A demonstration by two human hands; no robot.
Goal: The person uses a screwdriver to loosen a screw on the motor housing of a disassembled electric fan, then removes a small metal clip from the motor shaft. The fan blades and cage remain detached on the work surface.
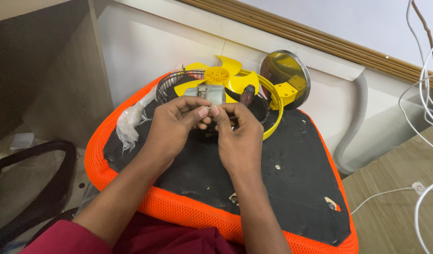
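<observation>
While both forearms reach in from the bottom of the view, the left hand [171, 123] and the right hand [237, 136] meet over an upturned seat [291, 164] — a rounded panel covered underneath in matte black fabric and rimmed with bright orange mesh. The fingertips of the two hands pinch together at one spot, thumb and forefinger of each closed narrowly on something too small and too hidden to make out. Just behind the fingertips sits a small motor [210, 92], a blocky grey metal body, partly covered by the knuckles. A screwdriver [247, 94] with a dark, red-striped handle stands up beside the right hand; whether that hand grips it cannot be told.

On the motor's far side lies a yellow fan blade [226, 75] of glossy plastic, its curved paddles spreading from a ribbed round hub. A black wire grille [171, 84] curves to its left, and a yellow plastic ring [275, 113] arcs around the right. Behind them a round base [284, 73] with a shiny chrome rim leans against the white wall, carrying a yellow bracket. Crumpled clear plastic wrap [129, 122] rests on the seat's left edge. A ribbed grey hose [355, 122] runs down the wall at right, near thin white cables [425, 94]. Small screws [277, 166] dot the black fabric.
</observation>
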